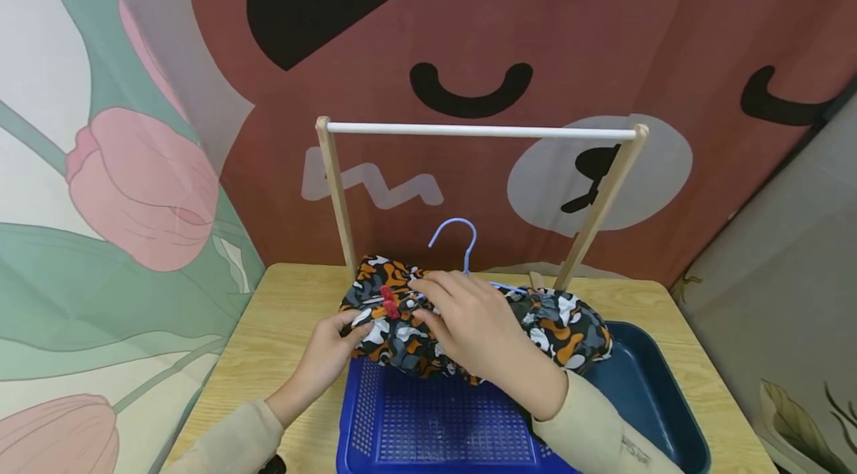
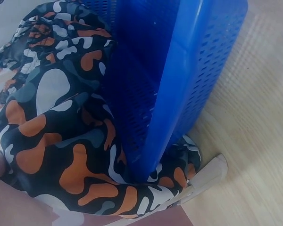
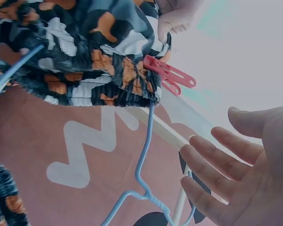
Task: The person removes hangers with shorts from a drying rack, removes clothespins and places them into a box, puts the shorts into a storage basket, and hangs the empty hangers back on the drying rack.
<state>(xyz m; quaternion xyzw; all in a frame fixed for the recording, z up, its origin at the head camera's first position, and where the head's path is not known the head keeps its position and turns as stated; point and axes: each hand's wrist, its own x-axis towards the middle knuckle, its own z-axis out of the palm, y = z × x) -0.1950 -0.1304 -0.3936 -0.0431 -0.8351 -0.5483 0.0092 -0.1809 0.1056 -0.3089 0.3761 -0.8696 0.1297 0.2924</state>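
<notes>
A camouflage-patterned garment (image 1: 408, 340) in black, orange, grey and white lies bunched across the blue basket's back part. My left hand (image 1: 324, 347) pinches its left edge between thumb and fingers; the right wrist view shows that hand (image 3: 177, 21) beside a red clip (image 3: 170, 74). The clip fastens the gathered waistband to one end of a light blue hanger (image 3: 145, 155), whose hook stands up behind the cloth. My right hand (image 1: 478, 321) hovers near the hanger, its fingers apart and holding nothing in the right wrist view (image 3: 245, 165). Folds hide the hanger's middle in the head view.
A rack with a white rod (image 1: 469, 131) and wooden posts stands at the table's back. The blue perforated basket (image 1: 455, 422) is below the garment, with a dark teal tray (image 1: 643, 377) at its right. A patterned curtain hangs behind the wooden table (image 1: 268, 332).
</notes>
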